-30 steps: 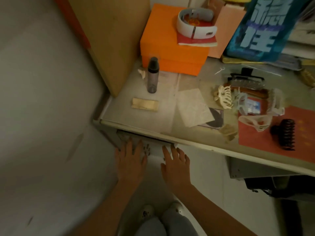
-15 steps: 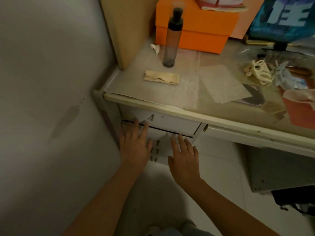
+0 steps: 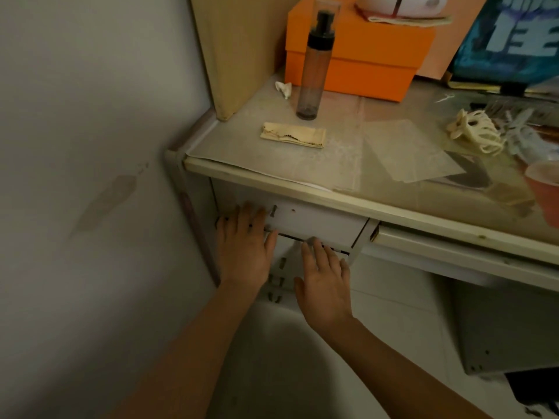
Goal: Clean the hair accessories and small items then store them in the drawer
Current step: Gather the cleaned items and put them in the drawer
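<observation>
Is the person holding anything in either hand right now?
Nothing is held. The left hand lies flat with straight fingers against the white drawer front; the right hand is open just below it, empty.

box [image 3: 357,52]: orange. spray bottle [image 3: 314,74]: smoky grey body, black pump. folded cloth [image 3: 292,135]: beige, dark-edged. hair claw [image 3: 475,131]: cream. drawer front [image 3: 314,220]: white. poster [image 3: 511,34]: blue, pale lettering.

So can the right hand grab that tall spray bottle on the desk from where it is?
Probably yes. The right hand is open and holds nothing, and the spray bottle stands upright on the desk with nothing in front of it.
</observation>
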A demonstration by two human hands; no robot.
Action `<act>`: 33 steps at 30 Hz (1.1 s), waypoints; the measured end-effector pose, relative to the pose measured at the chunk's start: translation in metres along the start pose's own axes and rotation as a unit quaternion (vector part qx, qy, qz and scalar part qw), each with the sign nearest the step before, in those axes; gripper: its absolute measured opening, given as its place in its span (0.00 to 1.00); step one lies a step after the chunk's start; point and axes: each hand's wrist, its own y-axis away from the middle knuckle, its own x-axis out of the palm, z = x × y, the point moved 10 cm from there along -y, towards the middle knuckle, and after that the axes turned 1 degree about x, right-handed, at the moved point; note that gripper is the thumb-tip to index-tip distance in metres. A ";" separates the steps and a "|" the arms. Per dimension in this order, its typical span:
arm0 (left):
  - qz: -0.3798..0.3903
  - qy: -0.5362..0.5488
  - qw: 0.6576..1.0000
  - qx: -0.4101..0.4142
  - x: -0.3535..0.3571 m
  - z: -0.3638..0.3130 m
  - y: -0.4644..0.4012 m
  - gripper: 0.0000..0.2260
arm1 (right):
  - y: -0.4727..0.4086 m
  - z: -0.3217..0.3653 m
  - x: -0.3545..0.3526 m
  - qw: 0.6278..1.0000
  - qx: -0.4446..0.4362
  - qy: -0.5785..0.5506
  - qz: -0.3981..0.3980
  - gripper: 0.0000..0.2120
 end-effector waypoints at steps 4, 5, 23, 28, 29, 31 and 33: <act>-0.026 0.042 0.999 -0.013 -0.005 -0.003 -0.011 0.19 | -0.001 -0.005 0.001 1.000 0.012 -0.009 0.006 0.34; -0.032 0.062 0.997 -0.019 -0.004 -0.003 -0.012 0.19 | 0.000 -0.007 0.003 1.000 0.015 -0.010 0.012 0.34; -0.107 0.172 0.976 -0.073 -0.019 0.005 0.014 0.16 | 0.035 -0.026 0.001 0.993 0.058 -0.029 -0.096 0.36; -0.068 0.181 0.976 -0.102 -0.023 0.010 0.027 0.15 | 0.064 -0.028 -0.020 0.959 0.074 -0.214 -0.169 0.26; -0.063 0.188 0.975 -0.104 -0.023 0.011 0.029 0.15 | 0.068 -0.032 -0.030 0.940 0.086 -0.265 -0.198 0.25; -0.062 0.187 0.975 -0.107 -0.026 0.011 0.031 0.14 | 0.073 -0.039 -0.047 0.901 0.113 -0.348 -0.232 0.28; -0.053 0.182 0.975 -0.114 -0.026 0.012 0.030 0.14 | 0.069 -0.045 -0.054 0.873 0.142 -0.406 -0.231 0.32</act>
